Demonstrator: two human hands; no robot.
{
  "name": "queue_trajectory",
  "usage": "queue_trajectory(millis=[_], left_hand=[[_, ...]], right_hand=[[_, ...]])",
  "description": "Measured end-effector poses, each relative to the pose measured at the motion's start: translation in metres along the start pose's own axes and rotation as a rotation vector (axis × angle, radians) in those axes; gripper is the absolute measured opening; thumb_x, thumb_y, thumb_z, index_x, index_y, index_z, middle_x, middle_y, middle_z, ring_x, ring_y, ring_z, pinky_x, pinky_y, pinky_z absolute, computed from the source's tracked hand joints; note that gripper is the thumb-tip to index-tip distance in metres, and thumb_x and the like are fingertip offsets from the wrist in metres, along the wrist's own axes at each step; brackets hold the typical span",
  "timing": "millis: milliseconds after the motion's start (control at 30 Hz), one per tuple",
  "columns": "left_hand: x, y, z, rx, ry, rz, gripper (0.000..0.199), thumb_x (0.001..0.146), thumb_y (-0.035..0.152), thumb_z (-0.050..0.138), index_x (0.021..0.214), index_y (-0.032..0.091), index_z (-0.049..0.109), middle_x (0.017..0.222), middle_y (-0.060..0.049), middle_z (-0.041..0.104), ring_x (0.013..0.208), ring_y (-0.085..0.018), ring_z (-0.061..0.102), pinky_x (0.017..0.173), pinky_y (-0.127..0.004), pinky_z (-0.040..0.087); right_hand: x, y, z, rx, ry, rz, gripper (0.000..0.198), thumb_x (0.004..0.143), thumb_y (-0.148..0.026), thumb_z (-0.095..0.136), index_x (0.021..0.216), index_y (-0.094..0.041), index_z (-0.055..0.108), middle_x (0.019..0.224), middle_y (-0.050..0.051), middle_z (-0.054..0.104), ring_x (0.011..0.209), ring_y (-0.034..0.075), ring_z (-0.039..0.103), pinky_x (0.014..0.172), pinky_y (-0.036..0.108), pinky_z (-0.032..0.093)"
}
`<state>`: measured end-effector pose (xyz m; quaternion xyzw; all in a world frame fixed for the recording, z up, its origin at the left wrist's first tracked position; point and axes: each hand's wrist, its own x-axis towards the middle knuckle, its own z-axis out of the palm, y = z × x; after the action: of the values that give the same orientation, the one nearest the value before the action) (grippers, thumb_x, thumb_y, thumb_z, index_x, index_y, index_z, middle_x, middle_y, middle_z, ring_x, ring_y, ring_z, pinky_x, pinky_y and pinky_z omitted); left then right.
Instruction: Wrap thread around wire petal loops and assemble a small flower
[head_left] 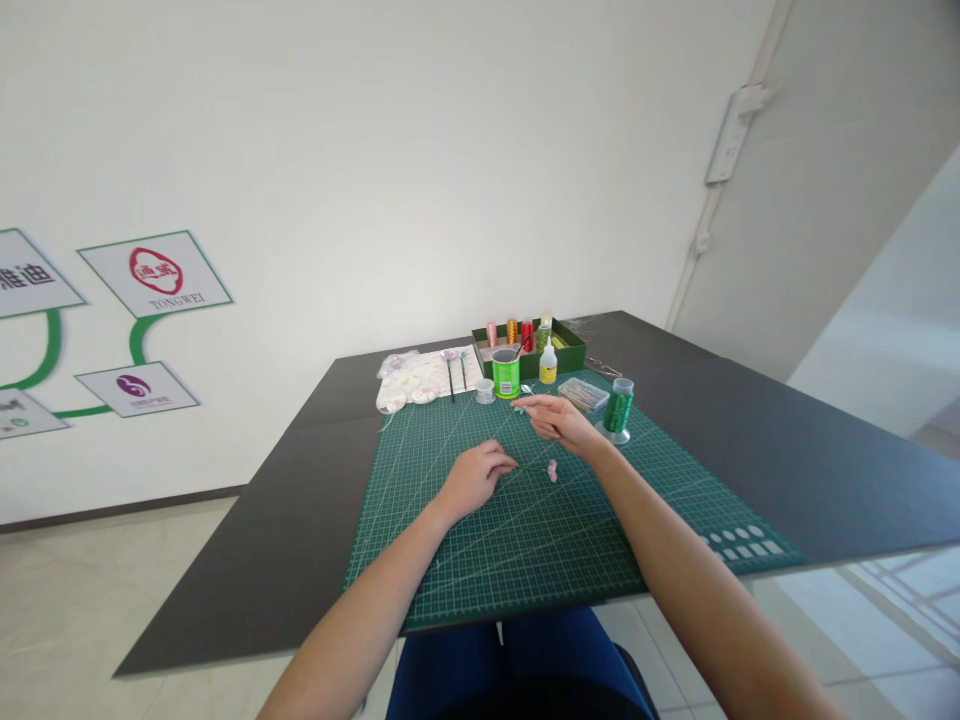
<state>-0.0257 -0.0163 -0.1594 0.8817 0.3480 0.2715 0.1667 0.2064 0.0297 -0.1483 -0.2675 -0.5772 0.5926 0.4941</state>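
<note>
My left hand [476, 474] is closed over the green cutting mat [450, 560], its fingertips pinching the thin green stem of a small pink flower [553, 470]. The flower head points to the right, just above the mat. Farther forward, my right hand [556, 418] has its fingers drawn together in a pinch. Something small and pale shows at its fingertips, too small to name. Close by stand a green can [506, 375] with a dark-handled tool in it and a clear round tub [485, 391]. A spool of green thread [619, 408] stands right of my right hand.
Behind the can, a green box [571, 358] holds several thread spools. A glue bottle [548, 362] and a clear case of small sticks [583, 394] are in front. White padding [409, 380] with pale pieces lies left, beside two dark-stemmed pieces. The black table [300, 490] meets the wall behind.
</note>
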Motion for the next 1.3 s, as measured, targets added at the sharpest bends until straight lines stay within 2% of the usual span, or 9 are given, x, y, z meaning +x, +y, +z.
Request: queue_trajectory(millis=[267,567,900,1133,1300], left_hand=[[0.002,0.008,0.000,-0.185,0.095,0.035,0.016,0.095,0.015,0.068,0.097,0.022,0.082,0.093,-0.005,0.074,0.083,-0.017,0.067,0.082,-0.029,0.052],[0.003,0.011,-0.005,-0.308,0.233,0.016,0.016,0.096,0.028,0.068,0.093,0.019,0.081,0.089,-0.006,0.073,0.069,-0.014,0.060,0.066,-0.026,0.047],[0.003,0.013,-0.010,-0.362,0.349,0.008,0.020,0.095,0.034,0.069,0.090,0.017,0.078,0.086,-0.006,0.071,0.069,-0.014,0.060,0.063,-0.025,0.047],[0.004,0.013,-0.013,-0.404,0.387,-0.017,0.020,0.095,0.035,0.070,0.089,0.018,0.078,0.084,-0.006,0.070,0.071,-0.015,0.064,0.064,-0.026,0.049],[0.005,0.012,-0.017,-0.390,0.426,-0.041,0.018,0.094,0.033,0.069,0.088,0.019,0.077,0.084,-0.005,0.070,0.073,-0.015,0.065,0.067,-0.026,0.052]], right_hand=[[0.003,0.008,0.000,-0.051,0.028,0.028,0.051,0.083,-0.043,0.077,0.120,-0.009,0.073,0.044,-0.013,0.032,0.042,0.006,0.020,0.044,0.025,0.012],[0.007,0.018,-0.005,-0.122,0.055,0.071,0.057,0.080,-0.046,0.076,0.122,-0.007,0.072,0.044,-0.013,0.032,0.043,0.007,0.020,0.044,0.025,0.013],[0.009,0.027,-0.007,-0.231,0.004,0.131,0.058,0.079,-0.052,0.077,0.116,-0.007,0.074,0.047,-0.013,0.030,0.042,0.006,0.021,0.043,0.024,0.014],[0.011,0.032,-0.004,-0.315,-0.034,0.155,0.049,0.078,-0.048,0.074,0.107,-0.009,0.077,0.043,-0.012,0.033,0.040,0.006,0.024,0.041,0.024,0.016],[0.010,0.032,-0.002,-0.378,-0.032,0.145,0.042,0.076,-0.037,0.072,0.107,-0.009,0.078,0.044,-0.010,0.041,0.040,0.007,0.030,0.041,0.022,0.020]])
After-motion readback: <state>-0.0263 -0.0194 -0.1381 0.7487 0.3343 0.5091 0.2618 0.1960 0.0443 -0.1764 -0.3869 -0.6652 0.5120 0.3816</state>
